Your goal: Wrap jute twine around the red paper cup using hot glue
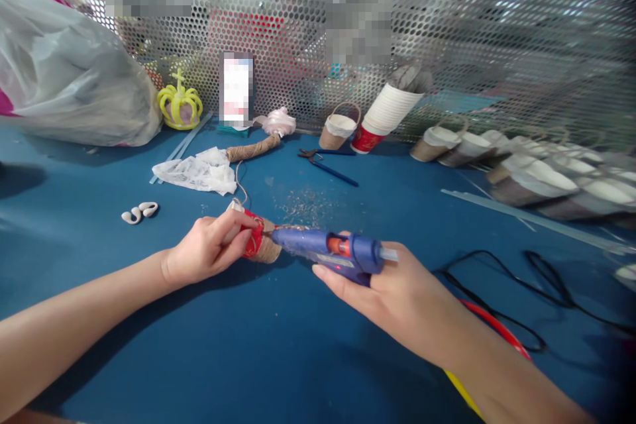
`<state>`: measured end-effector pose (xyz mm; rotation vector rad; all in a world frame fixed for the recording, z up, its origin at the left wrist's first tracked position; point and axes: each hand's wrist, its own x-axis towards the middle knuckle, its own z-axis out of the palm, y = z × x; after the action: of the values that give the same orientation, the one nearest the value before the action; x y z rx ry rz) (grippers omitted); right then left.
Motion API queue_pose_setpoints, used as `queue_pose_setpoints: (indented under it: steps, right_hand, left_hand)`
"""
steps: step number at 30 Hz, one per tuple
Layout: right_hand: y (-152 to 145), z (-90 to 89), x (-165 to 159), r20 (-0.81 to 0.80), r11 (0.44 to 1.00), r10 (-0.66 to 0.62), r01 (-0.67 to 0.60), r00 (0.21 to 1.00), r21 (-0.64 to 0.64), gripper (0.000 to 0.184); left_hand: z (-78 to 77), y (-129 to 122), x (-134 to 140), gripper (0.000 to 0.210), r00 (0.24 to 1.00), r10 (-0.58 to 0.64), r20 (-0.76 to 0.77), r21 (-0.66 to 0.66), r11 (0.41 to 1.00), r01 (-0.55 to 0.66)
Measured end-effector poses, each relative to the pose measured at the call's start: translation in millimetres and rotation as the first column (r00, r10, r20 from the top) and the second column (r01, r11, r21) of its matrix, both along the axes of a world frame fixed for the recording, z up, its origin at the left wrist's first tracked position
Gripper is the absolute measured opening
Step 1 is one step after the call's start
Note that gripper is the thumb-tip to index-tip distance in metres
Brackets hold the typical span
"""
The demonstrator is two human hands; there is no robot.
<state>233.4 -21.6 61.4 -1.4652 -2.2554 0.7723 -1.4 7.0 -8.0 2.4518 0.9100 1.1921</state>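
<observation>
Under all the fingers is the desk point(298, 358). The right hand point(402, 291) has its fingers wrapped round the glue gun point(318, 250), which points leftward from them, nozzle at the cup point(256, 238); whether it touches, I cannot tell. This cup lies tilted on its side, pinched by the fingers of the left hand point(203, 248), the nearer hand. Its long axis goes from these fingers to the right, the wrapped end toward the gun. Loose twine point(240, 179) lies just beyond the left fingers.
</observation>
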Motion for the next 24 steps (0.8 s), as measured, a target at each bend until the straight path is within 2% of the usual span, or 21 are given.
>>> queue_pose_setpoints:
  steps: [4,8,12,19,24]
  right_hand:
    - [-0.6,1.5,-0.3,0.004,0.999,0.031,-0.031,1.000,0.011,0.018]
    - [1.4,1.1,-1.6,-0.005,1.000,-0.024,0.024,1.000,0.015,0.017]
    - [0.4,0.1,-2.3,-0.018,1.000,-0.005,0.005,1.000,-0.005,0.015]
    - [-5.7,-0.3,-3.7,0.034,0.993,0.074,-0.077,0.997,0.086,0.018]
    - [-6.1,-0.4,-5.8,0.042,0.995,0.073,-0.075,0.996,0.061,0.018]
  left_hand:
    - [2.0,0.0,1.2,0.013,1.000,0.008,-0.004,0.021,1.000,-0.008]
    - [0.5,0.8,1.3,0.014,1.000,0.013,0.003,0.026,1.000,-0.013]
    - [-0.5,0.2,1.1,0.013,0.999,0.039,0.012,-0.011,0.999,-0.038]
    - [2.9,-1.9,0.9,0.015,0.990,0.141,-0.026,-0.127,0.982,-0.143]
    - [1.5,-2.1,0.0,0.017,0.987,0.155,-0.037,-0.135,0.978,-0.159]
